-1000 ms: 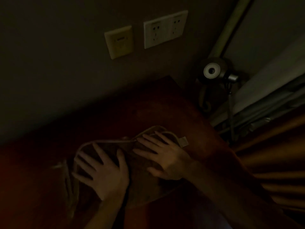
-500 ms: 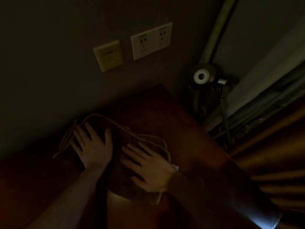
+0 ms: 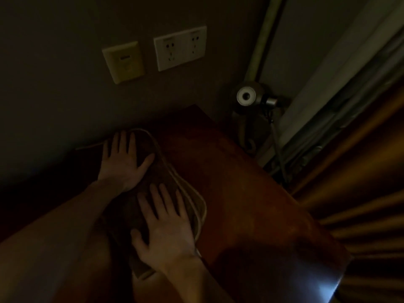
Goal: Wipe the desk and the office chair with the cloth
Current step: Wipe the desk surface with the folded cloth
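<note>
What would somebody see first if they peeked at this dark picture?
Two hands pop out first: the left hand and the right hand lie flat, fingers spread, on a brown cloth on the reddish desk. Next come the white double socket on the wall above, and what looks like a round, pale-faced lamp just past the desk's far corner.
</note>
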A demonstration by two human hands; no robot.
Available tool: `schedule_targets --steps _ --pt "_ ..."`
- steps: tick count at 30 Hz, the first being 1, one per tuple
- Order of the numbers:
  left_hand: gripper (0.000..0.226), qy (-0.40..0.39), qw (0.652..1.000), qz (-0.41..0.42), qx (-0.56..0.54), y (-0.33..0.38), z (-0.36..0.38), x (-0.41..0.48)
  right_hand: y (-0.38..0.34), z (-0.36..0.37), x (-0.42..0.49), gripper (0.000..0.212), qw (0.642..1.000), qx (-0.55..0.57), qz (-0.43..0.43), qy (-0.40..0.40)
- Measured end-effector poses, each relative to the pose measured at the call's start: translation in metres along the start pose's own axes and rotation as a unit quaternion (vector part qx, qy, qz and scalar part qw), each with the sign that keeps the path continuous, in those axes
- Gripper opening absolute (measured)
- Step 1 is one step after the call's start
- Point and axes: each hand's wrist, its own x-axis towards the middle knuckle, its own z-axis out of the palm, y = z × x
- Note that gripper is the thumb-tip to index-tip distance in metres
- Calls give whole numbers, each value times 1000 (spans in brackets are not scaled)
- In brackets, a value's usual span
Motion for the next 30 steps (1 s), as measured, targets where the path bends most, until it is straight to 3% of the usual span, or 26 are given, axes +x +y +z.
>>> schedule_targets --steps 3,6,8,11,15,24,30 --pt "101 -19 999 41 18 2 0 1 -11 -2 -6 70 1000 -11 17 9" --pt "106 -10 999 49 11 3 3 1 -4 -17 8 46 994 -75 -23 69" --pt "110 -11 998 57 12 0 4 3 10 -19 18 52 993 -78 -59 59" --pt "111 -6 997 78 7 -3 9 7 20 -5 17 72 998 -27 -42 40" --pt "111 -5 996 91 5 1 7 6 15 3 7 77 999 -22 -29 36" --pt "117 -22 966 256 32 61 6 -6 -12 15 -48 86 989 31 129 64" --pt "110 -18 942 334 39 91 10 -22 -22 21 -76 84 978 61 181 85"
